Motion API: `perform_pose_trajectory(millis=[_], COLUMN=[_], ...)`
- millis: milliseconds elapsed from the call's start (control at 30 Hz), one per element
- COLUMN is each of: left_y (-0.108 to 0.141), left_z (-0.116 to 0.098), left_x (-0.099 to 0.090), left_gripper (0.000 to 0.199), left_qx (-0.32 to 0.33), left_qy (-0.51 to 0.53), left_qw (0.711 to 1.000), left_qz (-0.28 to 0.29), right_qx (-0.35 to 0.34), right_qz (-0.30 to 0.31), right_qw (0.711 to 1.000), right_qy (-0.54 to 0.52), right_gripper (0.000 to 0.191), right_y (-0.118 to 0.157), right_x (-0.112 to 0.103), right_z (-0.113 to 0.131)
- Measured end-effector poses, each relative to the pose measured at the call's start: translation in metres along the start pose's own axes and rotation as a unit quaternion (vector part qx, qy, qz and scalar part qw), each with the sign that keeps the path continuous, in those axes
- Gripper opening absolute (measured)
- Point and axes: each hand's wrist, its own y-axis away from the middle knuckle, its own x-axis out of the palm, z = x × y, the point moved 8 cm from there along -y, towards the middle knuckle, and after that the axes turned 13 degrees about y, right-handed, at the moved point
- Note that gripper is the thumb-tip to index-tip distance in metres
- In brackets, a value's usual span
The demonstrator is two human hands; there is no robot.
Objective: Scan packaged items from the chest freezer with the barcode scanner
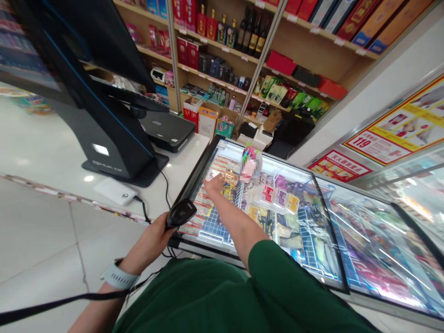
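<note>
My left hand point(162, 230), with a pale watch band on the wrist, grips a black handheld barcode scanner point(181, 212) near the freezer's left corner. Its head points toward the freezer. My right hand point(214, 184) reaches over the left part of the lit chest freezer point(204, 245). Its fingers close around a small white packet point(212, 175) with dark print. Just right of that hand sits a clear-wrapped golden item point(231, 177). Farther right are a bright packet point(250, 162) with a blurred patch and several tubs with coloured labels point(274, 199).
At left, a black monitor stand point(121, 138) and a flat black device point(168, 127) stand on the white counter point(69, 143). A white cabled box point(115, 191) lies near its edge. A black cable point(76, 300) crosses my left forearm. Shelves of bottles point(255, 34) rise behind; another freezer point(378, 249) adjoins at right.
</note>
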Motion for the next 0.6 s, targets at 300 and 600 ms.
perform_pose_trajectory(millis=[300,600], left_y=[-0.008,-0.013], left_z=[-0.002,-0.012], left_x=[0.006,0.014], left_gripper=[0.038,0.036], left_qx=[0.002,0.011], left_qy=[0.002,-0.014], left_qw=[1.0,0.999], left_qz=[0.009,0.027], right_qx=[-0.045,-0.064], right_qz=[-0.041,-0.077], right_qw=[0.998,0.995], right_qy=[0.013,0.027], right_gripper=[0.073,0.057], right_y=[0.011,0.007], right_x=[-0.009,-0.019], right_z=[-0.024,-0.041])
